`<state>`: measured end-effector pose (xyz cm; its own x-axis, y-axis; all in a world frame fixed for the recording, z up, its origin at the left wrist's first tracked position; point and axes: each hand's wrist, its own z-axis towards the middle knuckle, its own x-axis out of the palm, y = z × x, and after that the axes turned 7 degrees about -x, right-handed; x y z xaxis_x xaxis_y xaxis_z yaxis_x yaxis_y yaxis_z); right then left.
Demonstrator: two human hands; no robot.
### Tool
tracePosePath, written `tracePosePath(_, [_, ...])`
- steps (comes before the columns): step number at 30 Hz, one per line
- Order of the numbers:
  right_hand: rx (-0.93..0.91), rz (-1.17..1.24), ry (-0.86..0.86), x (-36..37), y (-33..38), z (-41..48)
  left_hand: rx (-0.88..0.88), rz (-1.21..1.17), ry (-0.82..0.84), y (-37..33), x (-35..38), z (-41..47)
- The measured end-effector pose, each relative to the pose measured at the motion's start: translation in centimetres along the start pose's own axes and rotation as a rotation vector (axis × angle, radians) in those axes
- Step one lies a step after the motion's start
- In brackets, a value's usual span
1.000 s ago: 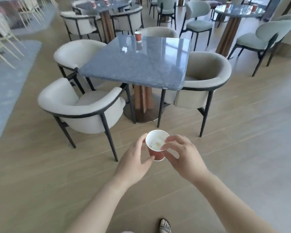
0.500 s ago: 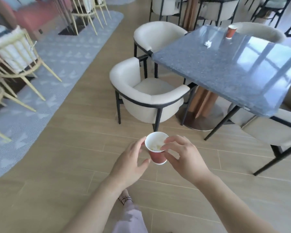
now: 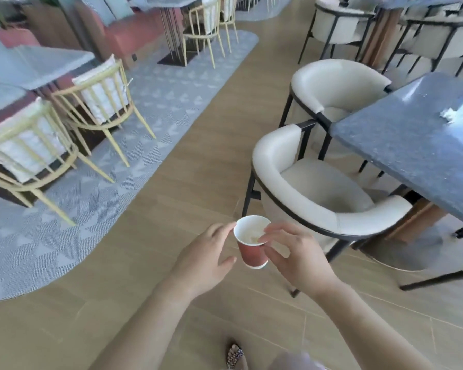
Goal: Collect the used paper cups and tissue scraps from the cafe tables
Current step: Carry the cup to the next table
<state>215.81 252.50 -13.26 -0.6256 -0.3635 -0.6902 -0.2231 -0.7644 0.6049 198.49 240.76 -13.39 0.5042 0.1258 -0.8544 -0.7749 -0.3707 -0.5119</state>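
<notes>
Compared with half a second back, the person has swung left. The blue tabletop (image 3: 401, 145) has slid out to about 2 o'clock, and the red cup that stood on it is out of view now. The hands and what they carry look the same.

Nearest, low at 6 o'clock, is the paper cup (image 3: 251, 249), held upright over the wood floor. The right hand (image 3: 297, 260) has it, with a thumb and forefinger nipping the rim and the other fingers (image 3: 271, 253) curled against the red wall. The left hand (image 3: 206, 260) sits at the cup's 9 o'clock with loose, spread fingers. Its forefinger tip is at the rim, and I can't tell if the thumb touches. There's a wad of tissue (image 3: 253, 236) down inside the cup.

Handling-wise, I'd say it's featherlight and thin-walled, so a hard squeeze would buckle it. The rolled rim is the stiff part, so that's a sensible place to grip. Keep it level or the wad could drop out.

Just past the cup at 1 o'clock is a cream armchair (image 3: 318, 198) tucked against the tabletop. Out at 2 o'clock a tissue scrap (image 3: 449, 115) lies on that glossy top. It's soft and weightless, so probably a fingertip pinch job. The grey rug (image 3: 145, 145) with yellow chairs (image 3: 102, 102) runs off to 10 o'clock.
</notes>
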Motion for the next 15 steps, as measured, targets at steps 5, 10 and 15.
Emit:
tracePosePath(5, [-0.049, 0.064, 0.059, 4.3, -0.8, 7.3, -0.085, -0.052, -0.028, 5.0, -3.4, 4.0])
tracePosePath(10, [-0.054, 0.08, 0.053, 7.2, -4.1, 14.7, -0.128, -0.111, -0.031, 8.5, -4.8, 11.0])
tracePosePath(15, [-0.016, 0.055, 0.017, 8.5, -10.3, 23.5, -0.11, -0.085, 0.006, 9.2, -6.6, 22.9])
